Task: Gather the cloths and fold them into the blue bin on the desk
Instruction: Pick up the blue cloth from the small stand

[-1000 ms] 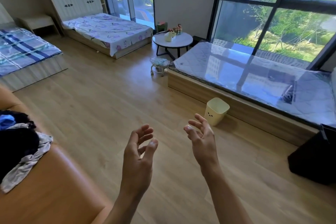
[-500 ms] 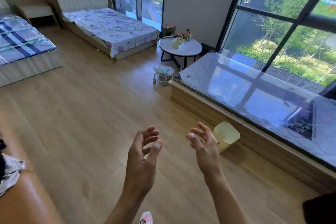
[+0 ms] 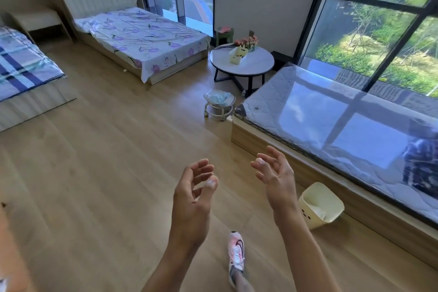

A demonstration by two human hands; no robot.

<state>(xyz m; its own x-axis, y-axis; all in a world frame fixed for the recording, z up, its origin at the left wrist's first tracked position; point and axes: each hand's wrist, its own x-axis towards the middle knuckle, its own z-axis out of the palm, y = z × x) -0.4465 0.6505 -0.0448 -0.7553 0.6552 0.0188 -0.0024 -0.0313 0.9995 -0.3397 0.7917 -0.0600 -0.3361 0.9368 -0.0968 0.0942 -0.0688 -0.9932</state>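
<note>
Both hands are raised in front of me over the wooden floor, and neither holds anything. My left hand has its fingers curled loosely and apart. To its right, my right hand has its fingers spread. A dark patterned cloth lies on the plastic-wrapped mattress at the far right. A light blue cloth rests on a small white stool beside the mattress corner. No blue bin or desk is in view.
A pale yellow waste bin stands against the mattress platform, close to my right hand. A round white table stands beyond it. Two beds line the left: a floral one and a plaid one. My pink shoe is below.
The view has swung right and forward. The orange sofa with its cloth pile has left the frame at the left. My shoe has come into view. Both hands stay raised and empty.
</note>
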